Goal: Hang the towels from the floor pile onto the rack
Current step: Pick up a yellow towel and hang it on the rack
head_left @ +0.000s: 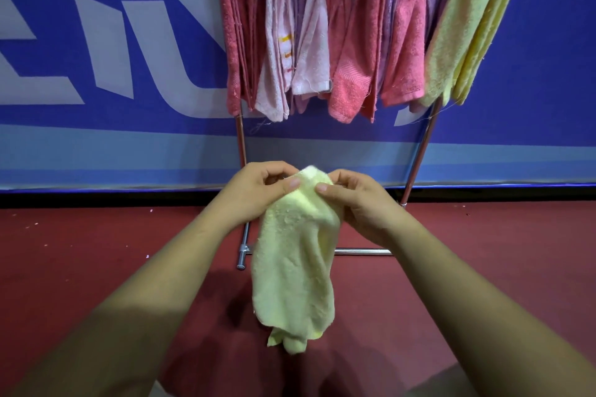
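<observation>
Limp pale-yellow towel dangling before towel-laden rack

The rack stands on the floor, just before the banner wall behind it. Hung towels crowd its upper part, side by side from left post to right. In front of the rack, a loose towel hangs above the floor, held at its top between the left hand and right hand, which nearly touch.
</observation>
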The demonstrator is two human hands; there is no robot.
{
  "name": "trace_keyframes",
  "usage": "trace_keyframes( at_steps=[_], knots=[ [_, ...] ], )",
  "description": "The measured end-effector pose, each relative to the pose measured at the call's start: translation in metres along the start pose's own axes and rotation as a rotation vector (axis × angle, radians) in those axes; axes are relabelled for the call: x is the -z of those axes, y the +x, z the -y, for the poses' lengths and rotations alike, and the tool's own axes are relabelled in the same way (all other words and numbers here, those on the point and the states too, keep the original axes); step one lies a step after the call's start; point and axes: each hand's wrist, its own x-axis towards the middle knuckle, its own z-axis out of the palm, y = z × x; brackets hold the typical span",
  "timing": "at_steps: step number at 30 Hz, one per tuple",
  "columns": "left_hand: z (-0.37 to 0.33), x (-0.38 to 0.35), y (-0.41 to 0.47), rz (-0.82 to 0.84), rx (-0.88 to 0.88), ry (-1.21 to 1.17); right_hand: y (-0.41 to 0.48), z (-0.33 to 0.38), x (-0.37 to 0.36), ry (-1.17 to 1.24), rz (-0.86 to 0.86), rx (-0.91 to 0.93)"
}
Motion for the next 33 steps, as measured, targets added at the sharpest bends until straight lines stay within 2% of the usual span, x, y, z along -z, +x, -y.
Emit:
trace_keyframes(
  at_steps=[3, 6, 8, 11, 15, 17, 20, 24, 28, 31, 33],
  knots=[
    [-0.001, -0.004, -0.002, 0.044, -0.015, 0.065, 0.000, -0.003, -0.003, -0.047, 0.035, -0.031],
    [-0.002, -0.003, -0.002, 0.059, 0.025, 0.081, 0.001, 0.001, -0.002, -0.009, -0.053, 0.016],
    [-0.001, 0.002, -0.002, 0.150, 0.085, 0.175, 0.003, 0.004, 0.000, 0.020, -0.150, 0.087],
    [0.011, 0.009, -0.004, 0.287, 0.182, 0.458, 0.004, 0.008, 0.008, 0.010, -0.344, 0.177],
    [0.031, 0.014, -0.003, 0.274, 0.311, 0.763, 0.005, 0.012, 0.028, 0.027, -0.598, 0.249],
    [0.039, 0.018, -0.003, 0.222, 0.346, 0.825, 0.003, 0.013, 0.038, -0.012, -0.699, 0.280],
    [0.049, 0.030, -0.001, 0.130, 0.352, 0.823, 0.001, 0.012, 0.048, -0.100, -0.788, 0.314],
    [0.046, 0.040, 0.001, -0.043, 0.277, 0.801, 0.001, 0.010, 0.059, -0.140, -0.927, 0.307],
    [0.032, 0.034, 0.000, -0.078, 0.264, 0.669, -0.002, 0.008, 0.065, -0.322, -0.931, 0.270],
    [0.020, 0.024, -0.001, -0.103, 0.250, 0.494, -0.001, 0.004, 0.067, -0.447, -0.928, 0.223],
    [0.010, 0.016, -0.002, -0.141, 0.224, 0.251, 0.000, 0.003, 0.065, -0.538, -0.898, 0.189]
  ],
)
